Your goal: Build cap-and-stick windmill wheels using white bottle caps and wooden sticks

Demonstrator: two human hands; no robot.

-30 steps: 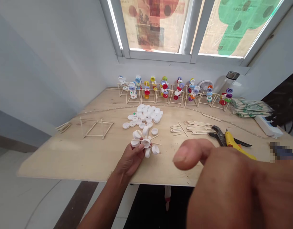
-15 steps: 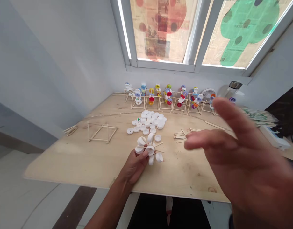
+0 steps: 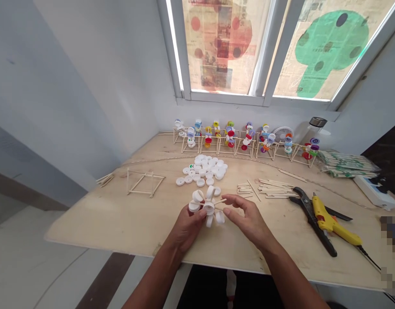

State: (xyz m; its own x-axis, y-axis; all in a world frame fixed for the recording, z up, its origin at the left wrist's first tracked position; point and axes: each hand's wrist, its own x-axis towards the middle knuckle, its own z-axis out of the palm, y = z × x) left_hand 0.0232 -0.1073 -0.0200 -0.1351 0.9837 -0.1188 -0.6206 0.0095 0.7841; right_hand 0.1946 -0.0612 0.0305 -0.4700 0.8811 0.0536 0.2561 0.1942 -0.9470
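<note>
Held piece: cluster of white bottle caps (image 3: 209, 208) fixed on crossed wooden sticks (image 3: 220, 201), over the near part of the plywood board (image 3: 120, 223); any contact with the board hidden.
Left hand (image 3: 186, 227): fingers clenched around the cluster from below, grasping it firmly.
Right hand (image 3: 249, 221): released, fingers curved and parted, fingertips (image 3: 227, 210) just beside the protruding stick; contact not clear from this view.
Nearest supplies: pile of loose white caps (image 3: 204, 169) just beyond the cluster; cut sticks (image 3: 268, 187) to the right.
Farther out: square stick frame (image 3: 146, 173) on the left; pruning shears (image 3: 310, 219) and yellow glue gun (image 3: 326, 223) on the right; row of colourful cap models (image 3: 229, 139) along the wall.
Risk, joints: too much finger pressure possibly cracking a thin stick or loosening a cap.
Risk, dropping: a slackened left grip possibly letting the cluster fall and roll.
Risk, nearby: a careless sweep of the right hand possibly scattering the loose caps.
</note>
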